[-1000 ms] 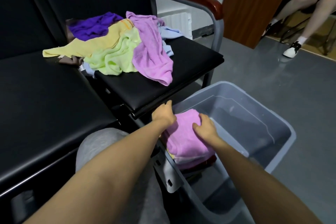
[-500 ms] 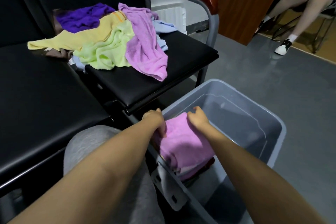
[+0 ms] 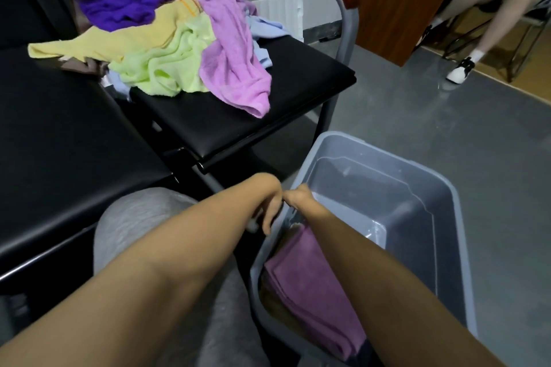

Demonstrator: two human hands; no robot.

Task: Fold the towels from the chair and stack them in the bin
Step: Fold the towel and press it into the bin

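A: Your left grip (image 3: 269,207) hangs just outside the near corner of the grey bin (image 3: 447,191). Its fingers (image 3: 268,222) droop in a loose curl with nothing in them.

B: Your right grip (image 3: 298,197) sits right beside it, over the bin's rim, and the two almost touch. You see only its back, so I cannot tell whether its fingers are apart or closed on anything.

A: The folded pink towel (image 3: 313,286) lies flat inside the bin at the end nearest you, partly under your right forearm. Edges of other folded cloth show beneath it.

B: Ahead of you, the black chair (image 3: 301,89) carries the loose heap. A purple towel (image 3: 125,7) lies at the back and a yellow towel (image 3: 119,43) trails off to the left. A green towel (image 3: 167,67) is bunched in front. A lilac towel (image 3: 232,53) hangs toward the seat's front edge, with a pale blue towel (image 3: 265,28) showing behind it.

A: Your knee in grey trousers (image 3: 143,217) is below your left forearm. The bin stands on the grey floor (image 3: 417,128), right of the chair.

B: At the far right you can see another person's leg (image 3: 495,21) and a white shoe (image 3: 457,71).
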